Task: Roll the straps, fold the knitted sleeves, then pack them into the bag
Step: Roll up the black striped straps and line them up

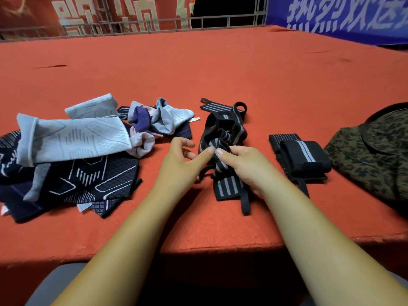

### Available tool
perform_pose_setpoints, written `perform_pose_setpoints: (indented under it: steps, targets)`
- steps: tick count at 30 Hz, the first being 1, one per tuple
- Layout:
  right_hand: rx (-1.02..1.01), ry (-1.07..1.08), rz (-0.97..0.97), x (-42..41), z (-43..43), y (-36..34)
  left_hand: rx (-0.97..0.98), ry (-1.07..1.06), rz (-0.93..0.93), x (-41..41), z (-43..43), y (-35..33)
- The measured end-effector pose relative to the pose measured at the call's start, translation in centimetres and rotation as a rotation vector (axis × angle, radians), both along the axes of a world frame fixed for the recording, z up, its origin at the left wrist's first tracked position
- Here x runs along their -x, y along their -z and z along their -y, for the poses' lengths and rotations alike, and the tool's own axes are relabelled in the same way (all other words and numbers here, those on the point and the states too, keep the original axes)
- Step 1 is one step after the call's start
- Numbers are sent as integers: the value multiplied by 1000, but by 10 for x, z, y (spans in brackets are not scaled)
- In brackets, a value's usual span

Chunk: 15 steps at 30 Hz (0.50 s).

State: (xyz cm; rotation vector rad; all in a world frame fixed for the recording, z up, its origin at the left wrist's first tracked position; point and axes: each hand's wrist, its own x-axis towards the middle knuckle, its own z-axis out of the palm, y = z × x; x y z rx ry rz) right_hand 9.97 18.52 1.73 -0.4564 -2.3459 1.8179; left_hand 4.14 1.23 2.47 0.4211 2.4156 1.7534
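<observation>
Red felt table (pixel 220 69) is filling most of the view, with a red banner (pixel 110 14) hanging behind it at 11 o'clock and a blue banner (pixel 344 16) at 1 o'clock. Knitted sleeves (pixel 72 142) are lying in a loose unfolded pile at 9 o'clock of the hands, light grey ones lying over dark navy ones. Leopard-print bag (pixel 373 157) is sitting at 3 o'clock, at the right edge, partly out of frame. Loose strap (pixel 223 131), black with grey stripes, is lying tangled at centre, running from 12 to 6 o'clock under the hands. Rolled strap (pixel 305 156) is sitting between it and the bag, just beside the bag. Right hand (pixel 245 166) is gripping the loose strap, thumb pressing on top, fingers curling round it. Left hand (pixel 178 160) is touching the same strap with its thumb tip only; other fingers are loosely curled, slightly spread, holding nothing.
</observation>
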Motion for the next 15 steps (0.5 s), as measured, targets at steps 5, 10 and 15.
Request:
perform_pose_setpoints:
  steps: [5, 10, 15]
  targets:
    - [16, -29, -19, -5, 2, -3, 24, 10, 28, 5, -5, -4]
    - [107, -2, 23, -9, 3, -13, 77, -169, -45, 36, 18, -2]
    - [149, 200, 60, -7, -3, -15, 96, -423, -213, 56, 50, -4]
